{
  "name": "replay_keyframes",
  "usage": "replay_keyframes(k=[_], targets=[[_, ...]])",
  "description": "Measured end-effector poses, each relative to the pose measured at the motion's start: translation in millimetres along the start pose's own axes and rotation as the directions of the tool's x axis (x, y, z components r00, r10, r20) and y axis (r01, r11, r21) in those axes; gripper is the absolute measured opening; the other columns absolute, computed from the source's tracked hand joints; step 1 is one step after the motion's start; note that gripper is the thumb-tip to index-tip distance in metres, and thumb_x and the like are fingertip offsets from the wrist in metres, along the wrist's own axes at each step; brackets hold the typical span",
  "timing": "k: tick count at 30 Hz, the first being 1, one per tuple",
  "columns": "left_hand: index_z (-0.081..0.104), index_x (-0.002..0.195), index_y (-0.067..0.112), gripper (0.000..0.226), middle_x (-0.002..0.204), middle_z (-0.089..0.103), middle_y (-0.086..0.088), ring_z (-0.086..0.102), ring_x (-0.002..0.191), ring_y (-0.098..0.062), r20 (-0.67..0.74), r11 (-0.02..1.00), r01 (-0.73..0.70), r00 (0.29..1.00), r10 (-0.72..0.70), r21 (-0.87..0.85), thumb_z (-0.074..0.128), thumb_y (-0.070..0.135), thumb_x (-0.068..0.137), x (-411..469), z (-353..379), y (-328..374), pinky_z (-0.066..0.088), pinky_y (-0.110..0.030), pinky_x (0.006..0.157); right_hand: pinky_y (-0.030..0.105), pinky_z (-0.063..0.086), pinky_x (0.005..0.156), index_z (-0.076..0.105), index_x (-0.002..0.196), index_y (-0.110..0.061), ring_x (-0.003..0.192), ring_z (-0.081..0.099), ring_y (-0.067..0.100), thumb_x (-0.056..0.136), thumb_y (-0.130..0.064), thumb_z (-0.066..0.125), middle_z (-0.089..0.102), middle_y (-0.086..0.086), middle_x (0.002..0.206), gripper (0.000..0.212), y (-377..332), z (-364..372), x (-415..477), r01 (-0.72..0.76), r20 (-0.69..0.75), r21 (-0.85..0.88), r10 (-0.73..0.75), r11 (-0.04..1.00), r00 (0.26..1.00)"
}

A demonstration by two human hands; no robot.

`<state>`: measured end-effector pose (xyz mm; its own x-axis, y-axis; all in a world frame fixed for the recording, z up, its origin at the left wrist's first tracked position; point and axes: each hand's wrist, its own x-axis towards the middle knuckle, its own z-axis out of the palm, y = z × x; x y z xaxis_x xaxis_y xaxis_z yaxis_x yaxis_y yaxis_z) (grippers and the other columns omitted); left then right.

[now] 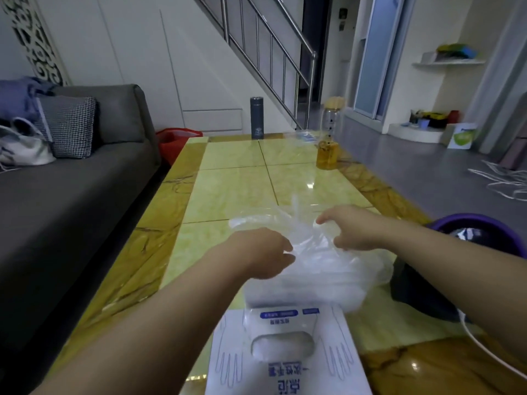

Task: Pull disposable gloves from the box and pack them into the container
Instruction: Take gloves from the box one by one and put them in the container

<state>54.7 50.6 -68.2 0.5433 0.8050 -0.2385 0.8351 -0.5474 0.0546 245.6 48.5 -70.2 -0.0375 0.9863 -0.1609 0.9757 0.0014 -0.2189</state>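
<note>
as left hand (263, 252) grips glove (309, 248), right hand (352, 229) pinches it.

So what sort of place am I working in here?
Most likely a home living room: a grey sofa with a cushion on the left, a staircase with a metal railing behind, and a glossy table where the left hand and right hand grip clear gloves.

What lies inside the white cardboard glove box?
Pale crumpled plastic gloves show through the oval opening of the white cardboard glove box. Its top hides the rest, so how full it is cannot be told.
</note>
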Motion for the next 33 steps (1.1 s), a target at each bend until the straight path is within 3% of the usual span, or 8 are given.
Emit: replay_keyframes(k=[6, 10, 17, 20, 23, 26, 29, 33], targets=[[0.058, 0.124, 0.021, 0.035, 0.128, 0.052, -0.002, 0.048, 0.118, -0.024, -0.234, 0.943, -0.006, 0.968, 0.089, 0.333, 0.049, 0.039, 0.096, 24, 0, 17, 0.036, -0.037, 0.097, 0.029, 0.042, 0.1, 0.038, 0.143, -0.022, 0.128, 0.043, 0.021, 0.09, -0.002, 0.055, 0.039, 0.002, 0.145, 0.06, 4, 16, 11, 0.047, 0.028, -0.142, -0.043, 0.989, 0.999], [0.049, 0.128, 0.021, 0.041, 0.131, 0.042, -0.002, 0.039, 0.123, -0.024, -0.312, 0.908, -0.145, 0.908, 0.279, 0.393, 0.055, 0.041, 0.092, 32, 3, 23, 0.035, -0.036, 0.096, 0.028, 0.045, 0.078, 0.04, 0.141, -0.021, 0.105, 0.054, 0.021, 0.092, -0.002, 0.051, 0.048, 0.003, 0.127, 0.053, 3, 21, 13, 0.042, 0.064, -0.176, -0.031, 0.983, 0.997], [0.044, 0.139, 0.023, 0.041, 0.142, 0.044, -0.001, 0.043, 0.128, -0.021, 0.259, 0.976, -0.122, 0.963, 0.073, 0.178, 0.045, 0.029, 0.099, 46, 18, 8, 0.034, -0.032, 0.102, 0.035, 0.052, 0.084, 0.059, 0.115, -0.006, 0.097, 0.061, 0.026, 0.083, 0.007, 0.051, 0.056, 0.008, 0.12, 0.035, 5, 31, 21, 0.056, 0.097, -0.388, -0.019, 0.92, 0.995], [0.043, 0.141, 0.022, 0.042, 0.146, 0.041, -0.002, 0.041, 0.13, -0.021, 0.364, 0.989, -0.091, 0.931, 0.042, 0.118, 0.036, 0.013, 0.1, 50, 24, 3, 0.031, -0.03, 0.104, 0.031, 0.036, 0.077, 0.054, 0.091, -0.01, 0.077, 0.05, 0.022, 0.086, 0.006, 0.049, 0.051, 0.008, 0.113, 0.017, -3, 28, 13, 0.09, 0.153, -0.517, -0.012, 0.851, 0.988], [0.042, 0.142, 0.023, 0.046, 0.147, 0.039, -0.003, 0.04, 0.13, -0.023, 0.406, 0.993, -0.063, 0.914, 0.015, 0.105, 0.033, 0.008, 0.099, 53, 29, -1, 0.032, -0.032, 0.104, 0.035, 0.03, 0.086, 0.058, 0.109, -0.016, 0.104, 0.046, 0.025, 0.087, -0.007, 0.057, 0.042, 0.008, 0.122, 0.024, -12, 20, 3, 0.094, 0.035, -0.642, -0.094, 0.761, 0.995], [0.042, 0.141, 0.023, 0.044, 0.145, 0.041, -0.004, 0.043, 0.126, -0.023, 0.408, 0.997, -0.047, 0.913, 0.019, 0.059, 0.036, 0.011, 0.099, 57, 32, -1, 0.033, -0.029, 0.097, 0.031, 0.035, 0.077, 0.061, 0.107, -0.012, 0.098, 0.047, 0.023, 0.085, -0.008, 0.064, 0.047, 0.007, 0.118, 0.023, -25, 21, 8, 0.13, -0.127, -0.602, -0.255, 0.788, 0.959], [0.04, 0.142, 0.024, 0.043, 0.145, 0.04, -0.005, 0.044, 0.125, -0.023, 0.416, 0.999, -0.025, 0.909, 0.007, 0.038, 0.038, 0.015, 0.1, 61, 35, 0, 0.034, -0.029, 0.094, 0.035, 0.052, 0.088, 0.058, 0.122, -0.008, 0.105, 0.06, 0.025, 0.085, -0.019, 0.07, 0.058, 0.008, 0.123, 0.041, -31, 35, 21, 0.145, 0.088, -0.42, -0.119, 0.896, 0.989], [0.038, 0.142, 0.022, 0.042, 0.148, 0.033, -0.01, 0.038, 0.13, -0.031, 0.377, 0.997, 0.022, 0.925, -0.049, 0.075, 0.038, 0.031, 0.101, 64, 42, -7, 0.033, -0.038, 0.1, 0.036, 0.049, 0.085, 0.016, 0.15, -0.017, 0.116, 0.052, 0.03, 0.073, -0.037, 0.08, 0.042, 0.012, 0.142, 0.102, -15, 44, 32, 0.023, 0.397, -0.287, 0.097, 0.958, 0.913]])
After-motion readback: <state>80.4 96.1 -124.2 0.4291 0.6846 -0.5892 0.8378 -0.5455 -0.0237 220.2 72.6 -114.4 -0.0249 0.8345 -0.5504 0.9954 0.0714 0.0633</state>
